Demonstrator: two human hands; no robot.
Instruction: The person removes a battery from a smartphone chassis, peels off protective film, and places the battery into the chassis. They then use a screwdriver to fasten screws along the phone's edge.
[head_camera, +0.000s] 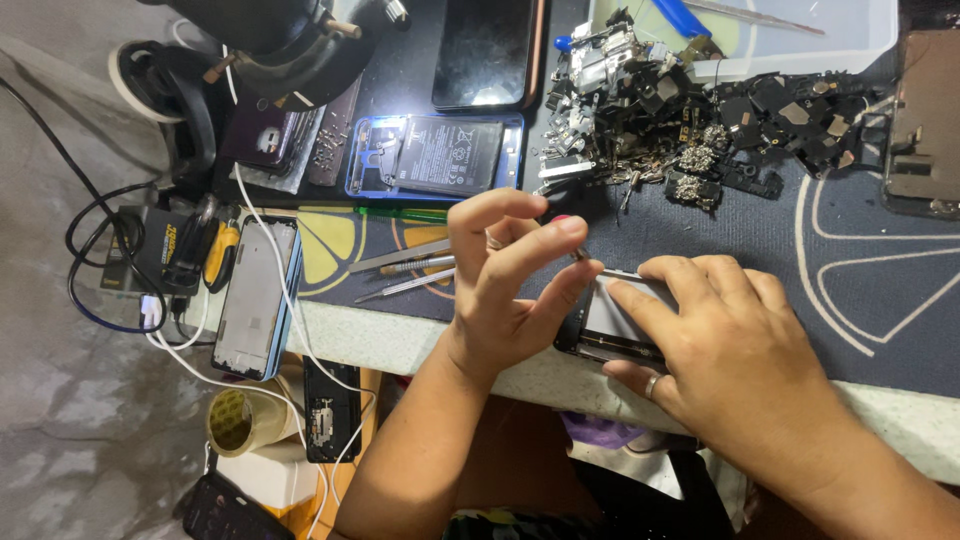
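My right hand lies flat on a small dark phone part at the table's front edge, pressing it down with the fingers. My left hand hovers just left of it, with thumb and forefinger pinched on a thin tool whose tip points at the part's top edge. The other left fingers are raised. An opened blue phone with its battery showing lies behind the hands.
A heap of small black phone parts covers the mat at the back. Tweezers and picks lie left of my left hand. A phone frame, cables, a tape roll and a plastic tray stand around.
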